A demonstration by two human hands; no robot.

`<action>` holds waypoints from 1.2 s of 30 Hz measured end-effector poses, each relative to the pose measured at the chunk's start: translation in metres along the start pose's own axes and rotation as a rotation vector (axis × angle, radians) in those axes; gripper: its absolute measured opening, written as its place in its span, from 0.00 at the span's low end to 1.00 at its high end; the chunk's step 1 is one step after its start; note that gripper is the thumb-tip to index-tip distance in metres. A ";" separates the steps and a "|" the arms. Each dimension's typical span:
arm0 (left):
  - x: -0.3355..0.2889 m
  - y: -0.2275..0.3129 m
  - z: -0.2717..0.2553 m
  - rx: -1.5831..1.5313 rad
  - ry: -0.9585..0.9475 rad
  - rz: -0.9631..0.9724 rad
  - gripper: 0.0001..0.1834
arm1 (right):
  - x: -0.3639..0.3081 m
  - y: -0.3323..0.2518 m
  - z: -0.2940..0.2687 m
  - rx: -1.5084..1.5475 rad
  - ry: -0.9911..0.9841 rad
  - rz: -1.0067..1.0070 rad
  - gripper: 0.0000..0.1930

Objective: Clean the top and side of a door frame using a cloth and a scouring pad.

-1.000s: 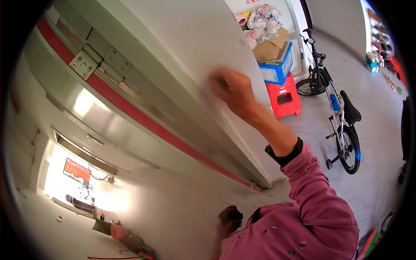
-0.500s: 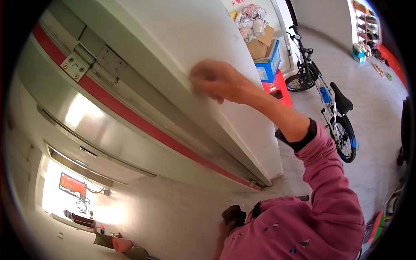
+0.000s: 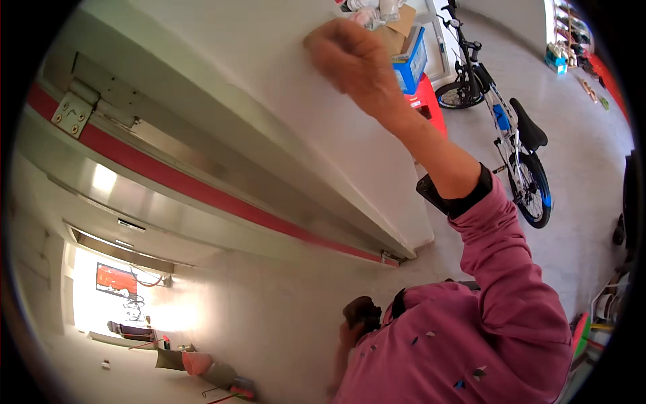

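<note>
My right hand [image 3: 355, 64] is raised at the upper middle, its fingers curled inward against or just above a white wall face [image 3: 269, 74]. Slight blur and the hand's own back hide whatever the fingers may hold. Below it runs a pale door frame [image 3: 296, 192] with a red strip [image 3: 235, 205] and a metal hinge [image 3: 73, 114]. At the lower middle, beside my pink top, skin of what seems to be my left hand or forearm [image 3: 344, 340] shows next to a dark shape [image 3: 362, 312]; its fingers cannot be made out.
Beyond my right arm, a blue box [image 3: 412, 64] stands on a red stool [image 3: 431, 101]. A bicycle [image 3: 508, 124] is parked on the grey floor to the right, with a shoe rack [image 3: 564, 30] farther back. At lower left, a bright window [image 3: 111, 316] and a pink bucket [image 3: 196, 363] appear.
My right hand has moved up and slightly right, away from the wall's edge and across its white face. The view has shifted, so the door frame and bicycle sit somewhat differently.
</note>
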State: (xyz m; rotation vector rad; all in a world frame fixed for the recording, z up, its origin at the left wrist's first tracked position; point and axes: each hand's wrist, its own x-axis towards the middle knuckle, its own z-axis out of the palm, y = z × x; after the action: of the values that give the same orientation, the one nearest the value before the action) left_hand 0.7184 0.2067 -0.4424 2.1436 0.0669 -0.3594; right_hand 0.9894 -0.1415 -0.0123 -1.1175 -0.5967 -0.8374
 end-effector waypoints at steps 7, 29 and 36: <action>-0.006 0.021 0.000 -0.022 -0.036 0.050 0.19 | -0.040 0.015 -0.026 -0.472 -0.151 -0.055 0.18; -0.052 0.042 -0.020 0.132 0.009 -0.266 0.19 | -0.137 0.068 -0.012 -0.564 0.132 0.151 0.08; -0.056 0.049 -0.030 0.110 -0.015 -0.239 0.18 | -0.176 0.078 -0.038 -0.463 0.173 0.420 0.11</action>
State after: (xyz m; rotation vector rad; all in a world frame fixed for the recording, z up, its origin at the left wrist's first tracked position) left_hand 0.6808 0.2082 -0.3720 2.2461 0.3032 -0.5290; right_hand 0.9542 -0.1131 -0.2033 -1.5051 -0.0089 -0.7085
